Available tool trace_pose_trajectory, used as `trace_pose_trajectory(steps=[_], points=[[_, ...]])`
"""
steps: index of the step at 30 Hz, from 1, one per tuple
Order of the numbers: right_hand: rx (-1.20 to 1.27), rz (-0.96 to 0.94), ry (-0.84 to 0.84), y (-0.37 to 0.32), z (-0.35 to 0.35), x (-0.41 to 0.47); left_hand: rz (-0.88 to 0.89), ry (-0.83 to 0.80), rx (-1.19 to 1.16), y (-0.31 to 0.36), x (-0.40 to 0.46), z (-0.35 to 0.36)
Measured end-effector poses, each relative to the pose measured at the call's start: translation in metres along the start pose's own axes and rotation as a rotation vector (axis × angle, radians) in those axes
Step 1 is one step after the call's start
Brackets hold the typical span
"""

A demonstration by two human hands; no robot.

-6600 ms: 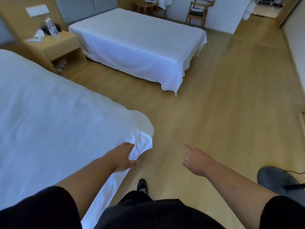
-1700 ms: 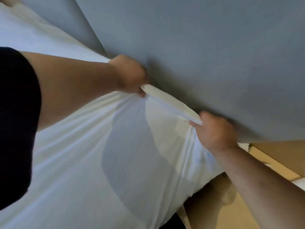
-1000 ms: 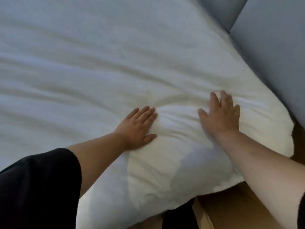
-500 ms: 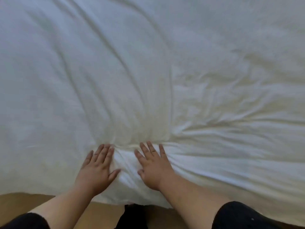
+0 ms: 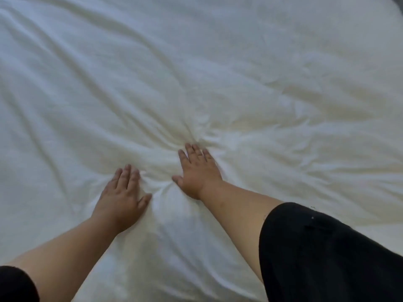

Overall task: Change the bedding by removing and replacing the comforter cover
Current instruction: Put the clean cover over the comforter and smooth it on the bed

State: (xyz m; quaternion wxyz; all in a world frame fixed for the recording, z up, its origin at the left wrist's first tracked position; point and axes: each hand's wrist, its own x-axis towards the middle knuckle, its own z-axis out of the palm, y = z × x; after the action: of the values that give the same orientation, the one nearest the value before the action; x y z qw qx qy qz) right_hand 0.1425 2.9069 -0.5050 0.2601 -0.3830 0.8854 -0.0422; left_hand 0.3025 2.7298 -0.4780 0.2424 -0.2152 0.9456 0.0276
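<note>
The white comforter in its cover (image 5: 218, 73) fills nearly the whole head view, spread flat with soft creases fanning out from the middle. My left hand (image 5: 123, 195) lies palm down on it, fingers straight and together, thumb out to the right. My right hand (image 5: 197, 170) presses flat a little farther up and to the right, fingers straight. Fabric bunches into a small ridge between the two hands. Neither hand holds anything.
A dark grey sliver of headboard (image 5: 398, 2) shows at the top right corner. My black sleeves frame the bottom left and bottom right. The bed's edges and the floor are out of view.
Both hands have slid farther onto the comforter, the right hand ahead of the left. The bed edge and floor seen half a second ago have dropped out of view.
</note>
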Motion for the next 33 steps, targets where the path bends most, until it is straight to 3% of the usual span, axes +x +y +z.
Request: trace_pose_trajectory(steps=[5, 10, 13, 16, 19, 22, 25, 28, 30, 33], points=[[0.005, 0.371, 0.203, 0.226, -0.055, 0.009, 0.135, 0.083, 0.027, 0.158, 0.113, -0.04], [0.06, 0.794, 0.314, 0.49, -0.087, -0.095, 0.305, 0.181, 0.021, 0.383, 0.216, -0.094], [0.058, 0.846, 0.378, 0.567, -0.085, -0.139, 0.486, 0.173, 0.068, 0.517, 0.247, -0.112], [0.142, 1.065, 0.408, 0.613, -0.082, -0.16, 0.715, 0.136, 0.148, 0.601, 0.249, -0.121], [0.242, 1.255, 0.309, 0.653, -0.096, -0.185, 0.864, 0.131, 0.243, 0.624, 0.263, -0.137], [0.204, 1.2, 0.344, 0.651, -0.11, -0.189, 0.81, 0.213, 0.25, 0.616, 0.286, -0.158], [0.14, 0.943, 0.614, 0.625, -0.132, -0.168, 0.71, 0.338, 0.216, 0.6, 0.308, -0.182], [0.111, 0.571, 0.661, 0.607, -0.176, -0.122, 0.669, 0.405, 0.169, 0.583, 0.338, -0.218], [0.037, 0.536, 0.617, 0.608, -0.2, -0.077, 0.681, 0.35, 0.155, 0.571, 0.352, -0.231], [-0.002, 0.597, 0.367, 0.587, -0.199, -0.024, 0.652, 0.227, 0.163, 0.529, 0.341, -0.206]])
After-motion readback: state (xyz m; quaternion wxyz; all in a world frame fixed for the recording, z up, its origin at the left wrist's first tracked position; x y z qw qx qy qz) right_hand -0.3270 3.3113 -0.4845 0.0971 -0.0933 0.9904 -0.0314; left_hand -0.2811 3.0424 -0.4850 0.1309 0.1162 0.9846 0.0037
